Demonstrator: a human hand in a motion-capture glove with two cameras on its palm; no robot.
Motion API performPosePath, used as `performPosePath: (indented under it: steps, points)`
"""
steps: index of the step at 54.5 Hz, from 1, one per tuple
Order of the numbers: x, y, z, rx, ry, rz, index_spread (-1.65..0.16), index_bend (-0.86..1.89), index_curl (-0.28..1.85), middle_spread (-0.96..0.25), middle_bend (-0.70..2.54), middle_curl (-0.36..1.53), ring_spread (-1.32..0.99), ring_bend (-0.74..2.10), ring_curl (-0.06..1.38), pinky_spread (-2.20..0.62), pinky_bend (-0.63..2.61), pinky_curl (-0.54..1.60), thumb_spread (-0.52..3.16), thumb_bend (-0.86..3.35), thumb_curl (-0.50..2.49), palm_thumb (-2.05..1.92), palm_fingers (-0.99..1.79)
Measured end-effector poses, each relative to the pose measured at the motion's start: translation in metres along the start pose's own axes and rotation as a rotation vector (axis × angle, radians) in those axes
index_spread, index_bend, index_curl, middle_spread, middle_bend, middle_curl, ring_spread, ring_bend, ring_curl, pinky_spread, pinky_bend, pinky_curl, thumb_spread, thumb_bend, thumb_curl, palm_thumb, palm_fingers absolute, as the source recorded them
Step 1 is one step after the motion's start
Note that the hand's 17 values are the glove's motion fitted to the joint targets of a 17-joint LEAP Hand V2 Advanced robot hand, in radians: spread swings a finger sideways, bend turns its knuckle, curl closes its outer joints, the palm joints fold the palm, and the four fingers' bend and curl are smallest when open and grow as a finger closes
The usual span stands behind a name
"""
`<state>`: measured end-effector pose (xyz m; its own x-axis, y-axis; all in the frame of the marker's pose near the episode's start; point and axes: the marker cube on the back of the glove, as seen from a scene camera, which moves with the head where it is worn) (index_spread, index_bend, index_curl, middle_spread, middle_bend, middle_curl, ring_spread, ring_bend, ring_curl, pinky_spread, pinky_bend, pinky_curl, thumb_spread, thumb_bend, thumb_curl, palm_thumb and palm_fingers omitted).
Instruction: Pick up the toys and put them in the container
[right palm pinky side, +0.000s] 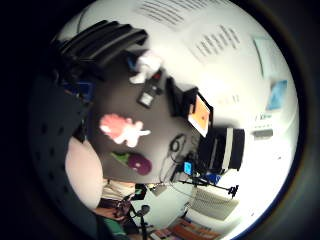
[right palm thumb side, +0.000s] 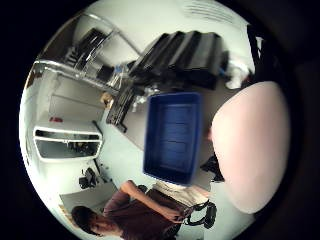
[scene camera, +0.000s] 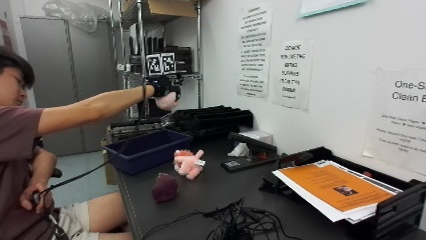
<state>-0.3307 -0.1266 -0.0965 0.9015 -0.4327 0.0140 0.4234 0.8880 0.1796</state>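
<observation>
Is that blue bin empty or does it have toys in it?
Empty: the blue bin shows only its bare ribbed floor in the thumb side palm view.

"One-S…" and "Clean E…" on a wall notice (scene camera: 398, 117), perhaps cut off; other sheets unreadable.

I see a dark desk (scene camera: 219, 192) set against a white wall (scene camera: 339, 55). 3 printed sheets (scene camera: 291, 74) hang on that wall, and part of another paper shows at the top. A metal wire shelf unit (scene camera: 141, 55) stands at the far end, a cardboard box (scene camera: 174, 7) on its top shelf and clear plastic (scene camera: 70, 14) bunched beside it. Grey cabinet doors (scene camera: 63, 70) close off the back of the room. On the desk sit black stacked trays (scene camera: 212, 120), a paper tray with an orange sheet (scene camera: 336, 187), and a tangle of black cables (scene camera: 233, 222). The floor (scene camera: 83, 170) is pale.
</observation>
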Motion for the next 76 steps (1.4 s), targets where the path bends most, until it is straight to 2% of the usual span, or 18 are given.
performPosePath:
  steps: [5,10,17,24,29,33,37,38,39,40,44,55,64,76]
  points:
    - [-0.044,-0.019,0.020,-0.007,-0.052,-0.073,-0.48,0.79,1.05,-0.29,1.14,0.80,-0.45,1.33,0.79,-0.30,1.29,0.50,0.28,0.09,1.02,0.74,0.54]
    - [-0.057,-0.016,0.031,0.056,-0.171,-0.149,-0.49,0.76,1.09,-0.30,1.12,0.81,-0.45,1.32,0.79,-0.30,1.31,0.50,0.30,0.08,1.03,0.73,0.49]
    - [-0.085,-0.032,0.051,0.073,-0.192,-0.250,-0.50,0.70,1.12,-0.30,1.08,0.83,-0.44,1.33,0.79,-0.30,1.34,0.50,0.34,0.06,1.05,0.72,0.46]
    - [-0.088,-0.038,0.064,0.012,-0.195,-0.163,-0.49,0.57,1.13,-0.30,0.96,0.82,-0.43,1.33,0.78,-0.30,1.42,0.50,0.41,0.01,1.05,0.69,0.36]
    - [-0.093,-0.036,0.069,-0.051,-0.189,-0.188,-0.46,0.38,1.08,-0.29,0.80,0.77,-0.40,1.32,0.76,-0.30,1.47,0.50,0.55,0.00,1.04,0.66,0.20]
    - [-0.097,-0.034,0.070,-0.102,-0.190,-0.197,-0.44,0.29,1.04,-0.30,0.75,0.76,-0.38,1.31,0.73,-0.29,1.46,0.48,0.69,0.00,1.02,0.64,0.21]
    - [-0.097,-0.034,0.073,-0.181,-0.188,-0.155,-0.42,0.21,0.99,-0.31,0.84,0.78,-0.34,1.14,0.69,-0.25,1.37,0.45,0.84,-0.03,0.98,0.55,0.04]
    - [-0.097,-0.035,0.073,-0.193,-0.189,-0.142,-0.41,0.24,0.99,-0.26,0.51,0.67,-0.32,1.14,0.70,-0.23,1.44,0.48,0.90,-0.04,0.95,0.51,-0.18]
    - [-0.097,-0.035,0.073,-0.202,-0.186,-0.131,-0.41,0.24,0.97,-0.25,0.47,0.67,-0.31,1.13,0.69,-0.22,1.44,0.47,0.93,-0.03,0.94,0.50,-0.17]
    - [-0.096,-0.034,0.073,-0.212,-0.175,-0.120,-0.39,0.16,0.93,-0.22,0.42,0.65,-0.27,1.03,0.66,-0.18,1.45,0.46,0.97,-0.07,0.90,0.44,-0.32]
    - [-0.082,-0.024,0.069,-0.255,-0.085,-0.056,-0.33,0.03,0.80,-0.10,0.26,0.57,-0.15,0.77,0.58,-0.07,1.42,0.44,1.04,-0.13,0.77,0.19,-0.53]
    - [-0.059,-0.008,0.041,-0.186,-0.086,-0.065,-0.25,0.02,0.55,0.03,0.11,0.45,0.01,0.49,0.46,0.04,1.26,0.38,1.12,-0.06,0.57,-0.05,-0.40]
    - [-0.040,0.002,0.019,-0.240,0.026,-0.013,-0.22,0.06,0.42,0.06,0.09,0.37,0.05,0.40,0.42,0.06,1.16,0.34,1.14,-0.07,0.46,-0.08,-0.34]
    - [0.023,0.053,0.002,-0.245,0.054,0.075,-0.21,0.07,0.32,0.06,0.11,0.30,0.08,0.35,0.40,0.08,1.09,0.32,1.16,-0.06,0.37,-0.06,-0.27]
